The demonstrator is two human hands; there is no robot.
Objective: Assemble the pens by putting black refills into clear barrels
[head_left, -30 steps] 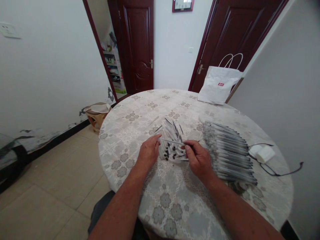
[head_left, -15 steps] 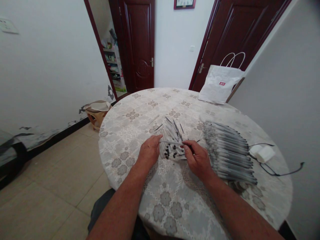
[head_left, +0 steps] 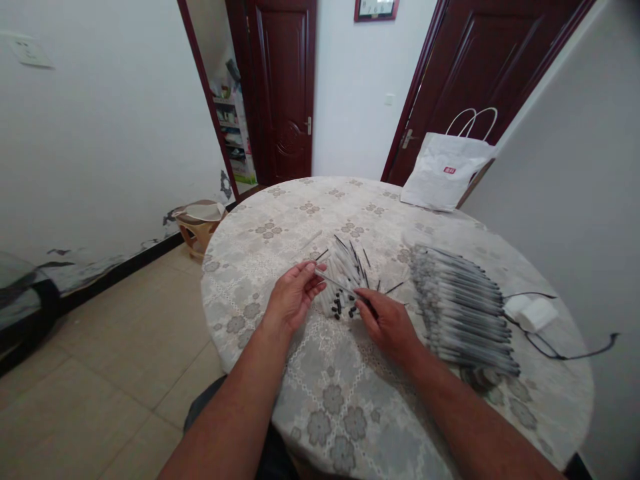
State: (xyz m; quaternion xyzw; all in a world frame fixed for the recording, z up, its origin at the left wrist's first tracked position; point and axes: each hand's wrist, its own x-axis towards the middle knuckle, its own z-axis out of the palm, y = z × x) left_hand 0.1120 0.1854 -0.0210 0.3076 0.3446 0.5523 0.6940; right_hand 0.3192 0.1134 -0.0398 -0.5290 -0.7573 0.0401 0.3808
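Note:
A thin clear pen (head_left: pixel 336 283) slants between my two hands above the table. My left hand (head_left: pixel 293 297) pinches its upper left end between thumb and fingers. Its lower right end lies in the closed fingers of my right hand (head_left: pixel 390 323). Beneath and beyond the pen spreads a loose heap of clear barrels (head_left: pixel 343 260) with thin dark refills (head_left: pixel 355 257) among them. Several small black pieces (head_left: pixel 337 309), perhaps plugs or caps, lie at the near side of the heap. Right of my right hand, many similar pens (head_left: pixel 467 303) are stacked side by side.
A patterned cloth covers the round table (head_left: pixel 345 427). Eyeglasses (head_left: pixel 543 347) and a small white item (head_left: pixel 537 313) rest near its right edge. A white paper bag (head_left: pixel 445 173) stands at the back right. Left of the table is a stool (head_left: pixel 195 233).
The pen has tilted, its left end now higher. My left hand has turned, showing more of its palm and fingers, while my right hand has shifted slightly down. The view has moved a little.

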